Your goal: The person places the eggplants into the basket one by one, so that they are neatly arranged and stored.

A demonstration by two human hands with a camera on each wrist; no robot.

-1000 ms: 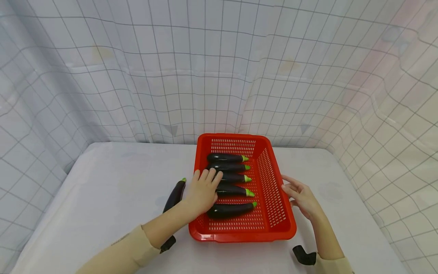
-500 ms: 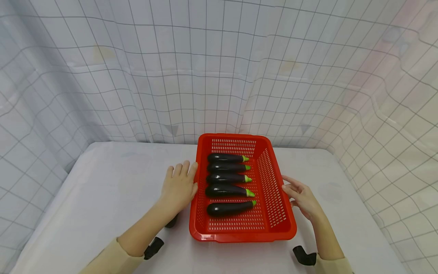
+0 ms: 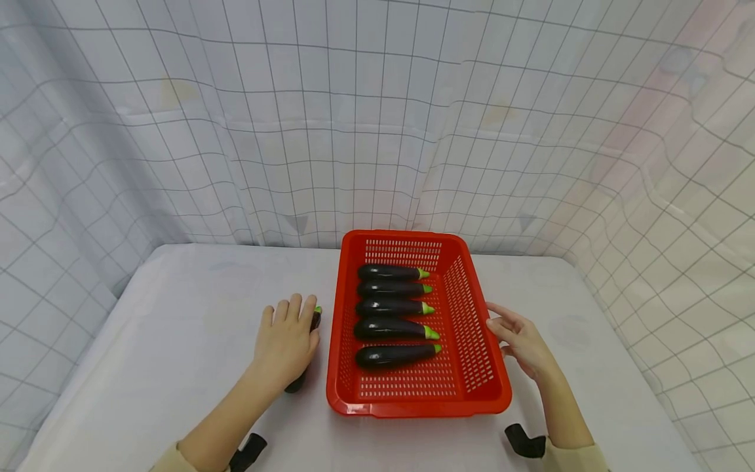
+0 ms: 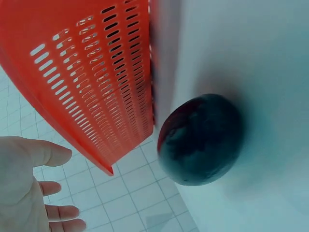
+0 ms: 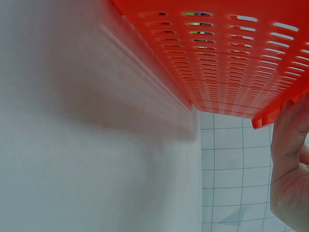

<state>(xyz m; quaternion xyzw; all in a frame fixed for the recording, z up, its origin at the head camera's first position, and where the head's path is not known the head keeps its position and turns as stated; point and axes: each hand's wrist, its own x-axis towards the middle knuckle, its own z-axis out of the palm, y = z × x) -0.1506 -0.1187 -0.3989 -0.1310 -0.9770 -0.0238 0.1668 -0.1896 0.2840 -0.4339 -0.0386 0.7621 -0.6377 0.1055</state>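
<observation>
Outside the red plastic basket [image 3: 342,400], a dark eggplant [image 3: 296,382] lies on the white table by its left side. My left hand [image 3: 284,341] hovers over this eggplant, fingers spread and hiding its middle. From the left wrist, the eggplant's rounded end [image 4: 202,140] shows apart from the left hand [image 4: 21,186]. Several eggplants [image 3: 389,308] lie in a row inside the basket, green stems pointing right. At the basket's right rim, my right hand [image 3: 523,341] holds the edge with thumb and fingers; the right wrist view has this hand [image 5: 292,164] partly cut off.
A white cloth-covered table [image 3: 194,328] extends to both sides of the basket. Behind it hangs a white grid-patterned curtain [image 3: 383,131]. Black wrist mounts [image 3: 525,441] sit near both sleeves.
My left hand has come out of the basket, moved left past the rim, and now sits above the outside eggplant. The nearest eggplant inside shifted slightly away. My right hand stays put.
</observation>
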